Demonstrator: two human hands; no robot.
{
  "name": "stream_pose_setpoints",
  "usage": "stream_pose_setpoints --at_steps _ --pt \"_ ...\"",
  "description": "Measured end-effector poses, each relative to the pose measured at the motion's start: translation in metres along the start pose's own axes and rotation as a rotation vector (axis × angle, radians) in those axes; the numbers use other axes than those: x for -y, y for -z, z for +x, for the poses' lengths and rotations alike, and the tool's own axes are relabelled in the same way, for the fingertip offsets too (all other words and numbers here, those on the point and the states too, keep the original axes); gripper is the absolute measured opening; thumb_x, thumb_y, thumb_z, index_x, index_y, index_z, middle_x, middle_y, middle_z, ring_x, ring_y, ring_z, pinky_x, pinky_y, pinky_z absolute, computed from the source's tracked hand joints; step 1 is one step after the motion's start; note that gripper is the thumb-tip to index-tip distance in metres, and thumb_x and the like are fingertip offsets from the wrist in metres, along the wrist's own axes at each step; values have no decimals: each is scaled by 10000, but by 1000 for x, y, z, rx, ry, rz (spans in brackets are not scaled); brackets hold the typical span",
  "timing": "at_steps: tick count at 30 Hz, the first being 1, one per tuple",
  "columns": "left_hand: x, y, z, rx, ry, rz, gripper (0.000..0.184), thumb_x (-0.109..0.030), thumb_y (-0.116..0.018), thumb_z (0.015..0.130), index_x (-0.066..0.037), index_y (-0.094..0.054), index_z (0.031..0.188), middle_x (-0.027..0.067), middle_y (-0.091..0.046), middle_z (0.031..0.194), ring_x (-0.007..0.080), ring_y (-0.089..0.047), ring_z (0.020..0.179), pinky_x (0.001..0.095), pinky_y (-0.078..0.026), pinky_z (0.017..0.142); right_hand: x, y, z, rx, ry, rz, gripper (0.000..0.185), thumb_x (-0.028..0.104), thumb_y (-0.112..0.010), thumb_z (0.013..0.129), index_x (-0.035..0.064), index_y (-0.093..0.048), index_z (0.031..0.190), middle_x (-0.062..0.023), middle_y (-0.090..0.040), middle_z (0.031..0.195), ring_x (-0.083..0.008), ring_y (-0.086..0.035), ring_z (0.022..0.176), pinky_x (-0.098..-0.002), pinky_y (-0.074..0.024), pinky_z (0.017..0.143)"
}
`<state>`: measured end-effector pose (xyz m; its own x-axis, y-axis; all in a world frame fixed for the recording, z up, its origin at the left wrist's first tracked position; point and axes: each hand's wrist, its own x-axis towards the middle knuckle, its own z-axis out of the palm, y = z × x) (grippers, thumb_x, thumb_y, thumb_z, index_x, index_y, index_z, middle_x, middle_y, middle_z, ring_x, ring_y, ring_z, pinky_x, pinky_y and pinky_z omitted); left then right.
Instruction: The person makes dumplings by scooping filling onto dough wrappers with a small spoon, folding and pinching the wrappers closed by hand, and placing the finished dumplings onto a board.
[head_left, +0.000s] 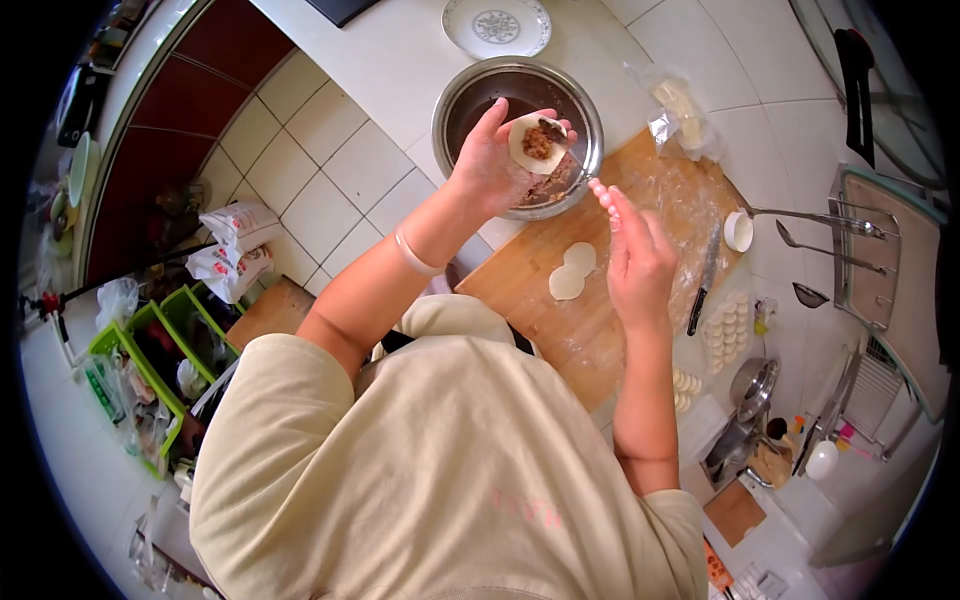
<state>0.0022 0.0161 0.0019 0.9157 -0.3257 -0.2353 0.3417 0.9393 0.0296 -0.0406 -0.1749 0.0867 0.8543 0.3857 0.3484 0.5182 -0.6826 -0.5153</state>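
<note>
My left hand [490, 165] is palm up over the rim of a steel bowl [441, 125], cupping a round dumpling wrapper [522, 157]. A lump of minced filling [537, 143] lies on the wrapper. Between the fingertips of my right hand [637, 250] is the thin handle of what looks like a spoon [551, 130], its dark end at the filling. More filling shows inside the bowl, partly hidden by my left hand. Overlapping wrappers [568, 282] lie on the wooden board [520, 290], left of my right wrist.
A knife [706, 275] lies on the board's right side, near a small white cup [738, 231]. Rows of dumplings [728, 332] stand beyond it. A patterned plate [497, 27] is behind the bowl, and a plastic bag [683, 115] lies at the board's far end. Ladles [850, 222] hang at right.
</note>
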Motion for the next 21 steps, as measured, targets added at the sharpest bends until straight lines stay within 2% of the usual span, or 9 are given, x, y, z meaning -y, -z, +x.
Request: stream_pose_setpoints --at_steps 2,6,9,11,14,16,21 --pt "-3 -5 -2 -151 -42 23 560 -427 -329 980 51 -505 1215 209 -549 1213 330 -516 1167 425 -391 1034 0 -1 0 75 -24 -40 259 1 -555 891 5 -608 1145 -74 -675 924 -225 -642 772 -338 -534 662" --pt "-7 -2 -3 -107 -45 -32 558 -420 -322 984 54 -503 1217 211 -552 1212 331 -521 1163 428 -386 1037 1 -6 2 35 4 20 238 11 -545 902 -9 -606 1131 -76 -685 958 -225 -644 808 -331 -531 692" --pt "-8 -1 -2 -202 -79 14 560 -424 -321 984 53 -506 1211 214 -553 1212 331 -520 1162 426 -386 1036 7 -9 8 10 -22 89 220 17 -536 908 -15 -610 1113 -85 -689 962 -232 -645 823 -333 -528 709" --pt "-18 17 -1 -274 -183 150 555 -426 -322 985 47 -501 1216 215 -557 1210 334 -519 1164 427 -391 1031 0 -15 11 -22 -32 141 209 23 -530 912 -18 -614 1098 -94 -691 961 -241 -646 828 -340 -527 717" --pt "-31 33 -12 -275 -234 175 552 -433 -336 983 36 -467 1242 211 -553 1220 334 -515 1174 420 -392 1031 -23 -36 6 82 -122 193 196 56 -516 924 -18 -631 1065 -128 -685 964 -282 -644 848 -368 -521 737" --pt "-40 38 -26 -274 -233 215 557 -443 -369 972 33 -450 1250 207 -539 1243 333 -509 1187 414 -400 1026 -36 -56 -4 306 -229 209 205 95 -507 933 -5 -650 1043 -165 -673 976 -321 -638 869 -390 -511 751" --pt "-59 53 -68 -233 -150 270 571 -453 -415 952 43 -457 1232 206 -543 1230 328 -515 1181 407 -413 1019 -51 -87 -11 346 -268 229 213 129 -502 938 36 -671 1027 -176 -666 965 -349 -627 873 -411 -499 756"
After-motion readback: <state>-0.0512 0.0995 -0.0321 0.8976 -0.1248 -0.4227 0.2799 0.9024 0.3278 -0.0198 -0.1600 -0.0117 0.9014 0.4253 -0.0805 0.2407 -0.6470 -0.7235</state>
